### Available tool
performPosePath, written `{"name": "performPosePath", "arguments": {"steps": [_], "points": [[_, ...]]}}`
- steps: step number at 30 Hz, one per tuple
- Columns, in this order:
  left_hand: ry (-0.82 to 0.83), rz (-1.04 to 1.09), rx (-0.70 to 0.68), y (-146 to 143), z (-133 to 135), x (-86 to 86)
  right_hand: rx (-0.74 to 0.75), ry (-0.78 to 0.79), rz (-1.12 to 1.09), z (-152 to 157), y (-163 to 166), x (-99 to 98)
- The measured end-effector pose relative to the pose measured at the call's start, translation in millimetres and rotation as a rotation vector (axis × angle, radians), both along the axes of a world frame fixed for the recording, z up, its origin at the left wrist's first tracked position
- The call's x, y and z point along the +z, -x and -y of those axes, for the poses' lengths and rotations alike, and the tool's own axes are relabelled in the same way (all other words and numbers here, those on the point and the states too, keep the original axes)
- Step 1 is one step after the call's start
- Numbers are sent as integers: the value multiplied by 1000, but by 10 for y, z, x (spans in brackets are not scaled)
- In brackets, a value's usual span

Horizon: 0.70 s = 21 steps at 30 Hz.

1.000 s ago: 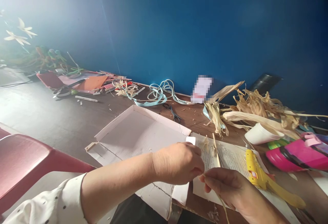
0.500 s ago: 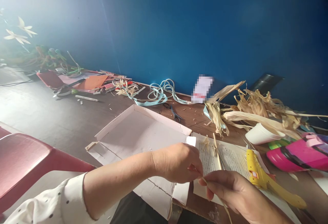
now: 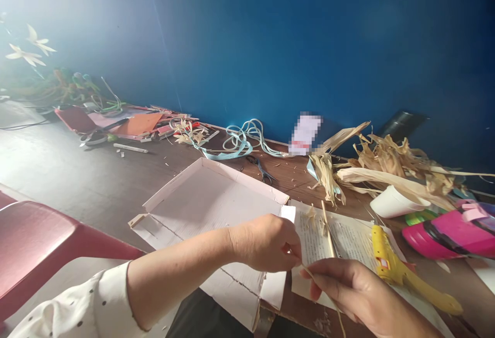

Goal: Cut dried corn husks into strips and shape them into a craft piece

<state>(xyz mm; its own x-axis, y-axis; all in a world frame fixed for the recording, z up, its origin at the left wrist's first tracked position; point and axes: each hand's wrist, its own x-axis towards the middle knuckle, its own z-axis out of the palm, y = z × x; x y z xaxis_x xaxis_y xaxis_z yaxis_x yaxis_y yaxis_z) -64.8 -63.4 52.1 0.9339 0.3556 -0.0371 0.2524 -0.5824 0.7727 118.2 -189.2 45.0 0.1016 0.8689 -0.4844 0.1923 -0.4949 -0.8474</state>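
Observation:
My left hand (image 3: 266,242) is closed in a pinch over the flattened white cardboard box (image 3: 204,204), its fingertips meeting my right hand at the end of a thin dried straw strip (image 3: 340,322). My right hand (image 3: 348,289) is curled round that same strip, which trails down past the table's front edge. A second thin stick (image 3: 328,227) lies on the printed paper sheet (image 3: 348,237) just beyond my hands. A yellow glue gun (image 3: 394,266) rests on the paper to the right of my right hand.
Dried corn husks (image 3: 386,165) pile up at the back right beside a white paper cup (image 3: 390,203) and a pink object (image 3: 448,232). Small scissors (image 3: 261,167) and a light-blue ribbon (image 3: 240,142) lie behind the box. A red chair (image 3: 42,245) stands at the left.
My left hand has drawn back slightly to the left, and my right hand has slid a little lower along the strip. Everything else stays put.

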Motion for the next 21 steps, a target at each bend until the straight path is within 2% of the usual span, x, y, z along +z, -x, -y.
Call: {"name": "performPosePath", "arguments": {"steps": [3,6,8,13,18,21], "points": [[98,-53,105,19,-42,-21,38,22,37,25,-74,-55],[224,-102,192,46,-70,-71,73,38,-113,42,-119,-119],[303,-119,231,68,-67,-108,104,34,-132,36,-119,-118],[369,-40,261,112,-11,-196,190,-17,157,-16,-69,24],[357,63,272,129,35,-247,254,17,233,-11,-53,93],[391,45,323,146,49,-272,222,-27,294,-7,-92,108]]}}
